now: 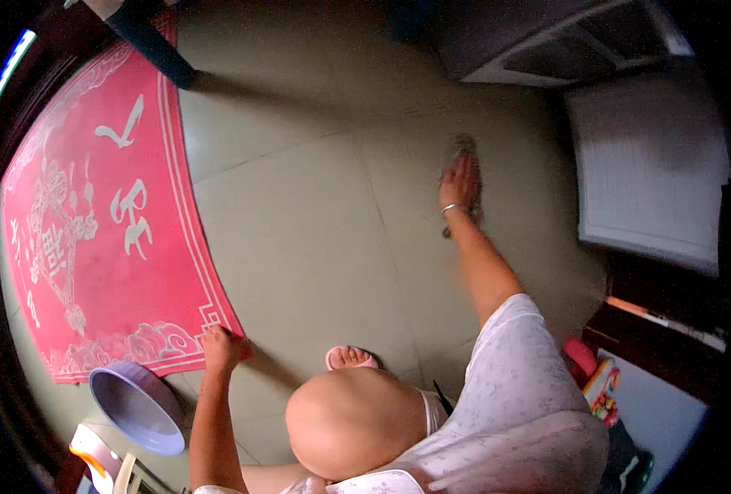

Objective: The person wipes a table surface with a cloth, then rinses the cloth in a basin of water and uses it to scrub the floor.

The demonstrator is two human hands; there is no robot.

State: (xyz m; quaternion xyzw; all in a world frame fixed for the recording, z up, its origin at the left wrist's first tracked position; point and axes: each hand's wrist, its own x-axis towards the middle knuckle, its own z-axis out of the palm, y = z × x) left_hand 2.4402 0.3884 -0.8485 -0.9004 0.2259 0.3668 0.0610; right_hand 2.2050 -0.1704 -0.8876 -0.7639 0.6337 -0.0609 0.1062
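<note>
I crouch over a pale green tiled floor [316,214]. My right hand [459,183], with a thin bracelet at the wrist, presses flat on a small grey cloth [465,148] far out on the floor. My left hand [221,346] rests on the near corner of a large red mat [94,222] with white patterns, fingers on its edge. My bent knee [349,420] and a foot in a pink sandal [349,357] show between the arms.
A pale purple basin [135,407] sits beside the mat's near edge at lower left. A dark pole or leg [153,48] stands at the mat's far corner. A white slatted panel [649,173] and dark furniture lie to the right.
</note>
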